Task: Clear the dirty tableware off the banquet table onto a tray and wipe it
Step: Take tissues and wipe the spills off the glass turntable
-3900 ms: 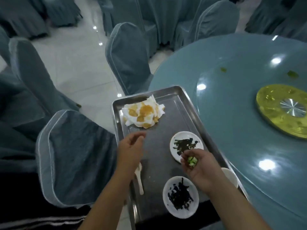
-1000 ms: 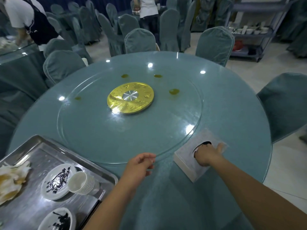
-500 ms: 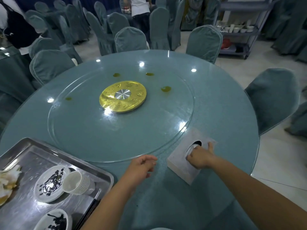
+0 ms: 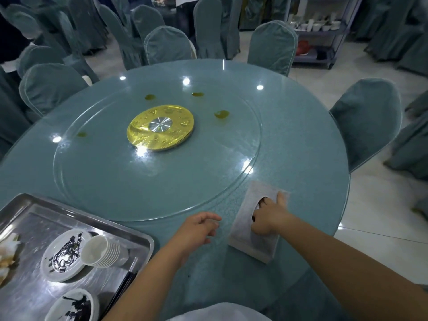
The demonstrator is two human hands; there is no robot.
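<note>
A grey tissue box (image 4: 252,250) lies on the round blue-green table (image 4: 301,147) near its front edge. My right hand (image 4: 268,218) rests on the box with its fingers dipped into the oval opening and hidden there, thumb stretched along the top. My left hand (image 4: 196,230) hovers loosely open just left of the box. The glass turntable (image 4: 162,181) carries yellow-green sauce spots (image 4: 221,114) around a gold hub (image 4: 161,129). At lower left a steel tray (image 4: 92,218) holds two dirty plates (image 4: 62,258), stacked white cups (image 4: 102,251), stained napkins (image 4: 7,253) and dark chopsticks (image 4: 122,286).
Covered chairs ring the table: one at the right (image 4: 368,119), two at the far side (image 4: 272,45) and one at the left (image 4: 51,86). A shelf cart (image 4: 324,31) with crockery stands at the back right. Pale tiled floor lies to the right.
Earlier both hands were over the tray, the right holding green scraps. Since then the view turned to the table. Over the last second the right hand stayed in the tissue box opening.
</note>
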